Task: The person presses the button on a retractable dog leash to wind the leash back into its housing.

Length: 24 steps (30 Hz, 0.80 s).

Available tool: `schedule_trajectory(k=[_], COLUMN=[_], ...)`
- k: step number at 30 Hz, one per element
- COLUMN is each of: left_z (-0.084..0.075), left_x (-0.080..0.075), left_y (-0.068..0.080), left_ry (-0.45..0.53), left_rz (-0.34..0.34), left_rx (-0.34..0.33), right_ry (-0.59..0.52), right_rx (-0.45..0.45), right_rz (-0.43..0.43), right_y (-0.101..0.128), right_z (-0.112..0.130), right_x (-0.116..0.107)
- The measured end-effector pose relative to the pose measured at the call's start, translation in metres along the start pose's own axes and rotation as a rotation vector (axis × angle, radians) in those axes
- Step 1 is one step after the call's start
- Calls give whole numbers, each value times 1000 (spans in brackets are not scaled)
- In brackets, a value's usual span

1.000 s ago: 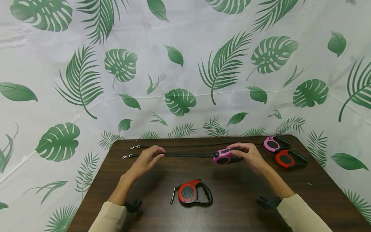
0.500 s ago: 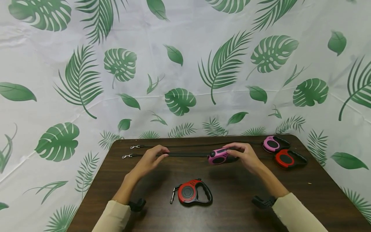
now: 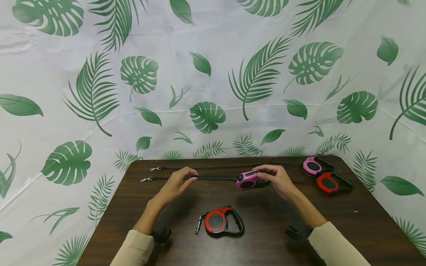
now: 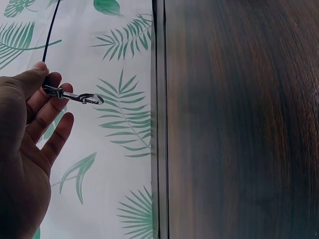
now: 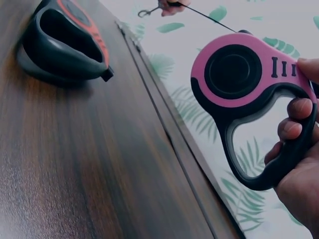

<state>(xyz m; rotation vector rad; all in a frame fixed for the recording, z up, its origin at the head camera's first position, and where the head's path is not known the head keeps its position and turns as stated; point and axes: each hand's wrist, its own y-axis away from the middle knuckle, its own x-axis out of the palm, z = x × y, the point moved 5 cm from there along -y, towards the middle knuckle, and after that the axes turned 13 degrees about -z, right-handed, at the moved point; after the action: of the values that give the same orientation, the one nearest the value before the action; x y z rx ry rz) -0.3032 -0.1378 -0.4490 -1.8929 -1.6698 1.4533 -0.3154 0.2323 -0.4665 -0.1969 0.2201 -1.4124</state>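
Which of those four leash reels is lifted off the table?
The pink reel in the right hand, its cord stretched to the left hand. The other pink reel and both red ones lie flat on the table.

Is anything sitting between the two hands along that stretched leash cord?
Nothing visible does. The right hand grips the pink leash, the left hand pinches its black cord, and the span between them runs clear above the table. The red leash lies nearer the person, off that line.
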Motion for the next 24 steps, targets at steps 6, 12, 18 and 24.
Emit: schedule_trajectory(k=[6, 12, 18, 24], left_z=[-1, -5, -8, -11], left_x=[5, 10, 16, 23], left_y=[-2, -6, -9, -12], left_ry=[13, 20, 35, 47], left_rz=[3, -5, 7, 2], left_rx=[-3, 5, 6, 42], right_ry=[-16, -42, -64, -53], right_rx=[14, 1, 19, 22], right_rz=[-3, 15, 8, -8], right_y=[-2, -4, -4, -6], right_z=[-2, -5, -5, -7], right_x=[6, 12, 18, 23])
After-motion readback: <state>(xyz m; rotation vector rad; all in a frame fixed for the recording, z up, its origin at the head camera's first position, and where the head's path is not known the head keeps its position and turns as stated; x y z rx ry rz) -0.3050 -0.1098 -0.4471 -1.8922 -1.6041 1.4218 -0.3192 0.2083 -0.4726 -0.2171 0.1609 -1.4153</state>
